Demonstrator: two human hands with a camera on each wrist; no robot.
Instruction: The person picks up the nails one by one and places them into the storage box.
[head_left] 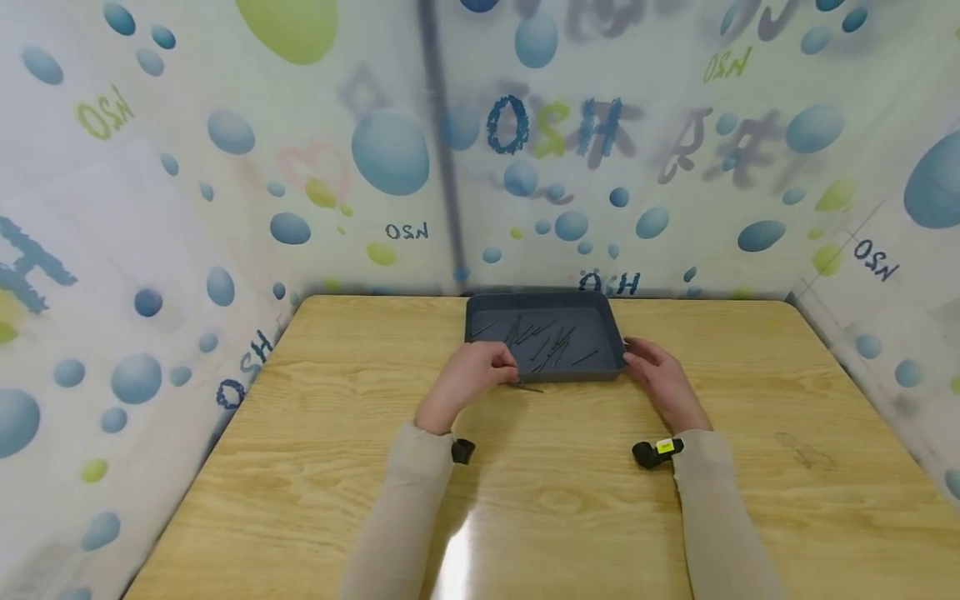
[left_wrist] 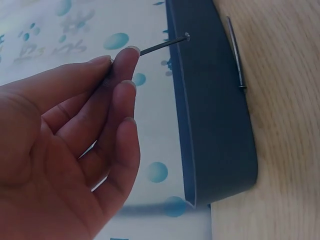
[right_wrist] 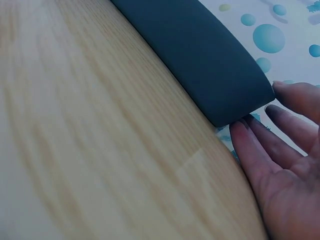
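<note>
A dark grey rectangular tray stands near the back edge of the table, with several thin dark nails scattered on its floor. My left hand is at the tray's front left corner. Between thumb and fingertips it pinches a nail, whose round head points away from the hand. A second nail lies on the table along the tray's front wall. At the tray's right end is my right hand; its fairly straight fingers touch the end wall, and the thumb meets the corner by the rim.
The light wood table reaches back to a wall covering printed with blue and green drops, which also closes in both sides. Black wrist cameras sit at both cuffs. Light glares off the table's front.
</note>
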